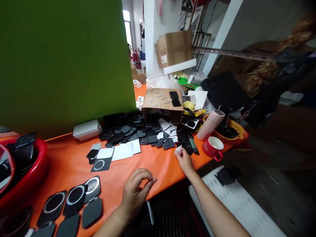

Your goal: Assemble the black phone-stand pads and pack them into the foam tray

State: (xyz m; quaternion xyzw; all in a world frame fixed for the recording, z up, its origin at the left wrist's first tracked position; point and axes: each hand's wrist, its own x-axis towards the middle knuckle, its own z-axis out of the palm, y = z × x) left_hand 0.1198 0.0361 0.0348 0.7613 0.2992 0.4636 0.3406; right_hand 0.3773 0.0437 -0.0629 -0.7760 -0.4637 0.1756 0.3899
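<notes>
My left hand (137, 187) is above the orange table's front edge, thumb and fingertips brought together in a pinch. If anything is between them, it is too small to make out. Farther right, my right hand (185, 160) pinches a small white wad (178, 150) close to the tabletop, beside a bunch of thin black strips (189, 143). Left of my left hand lie several hinged black pads with silvery rings (75, 195). A black-and-white card with a ring (103, 159) and white sheets (123, 151) lie farther back.
Black square pieces (130, 128) are heaped along the back, before a cardboard box (161, 97). A red basin (40, 164) stands at left. At right are a pink bottle (211, 125), a red mug (209, 148) and a yellow basket (237, 126). A green panel (66, 59) rises behind.
</notes>
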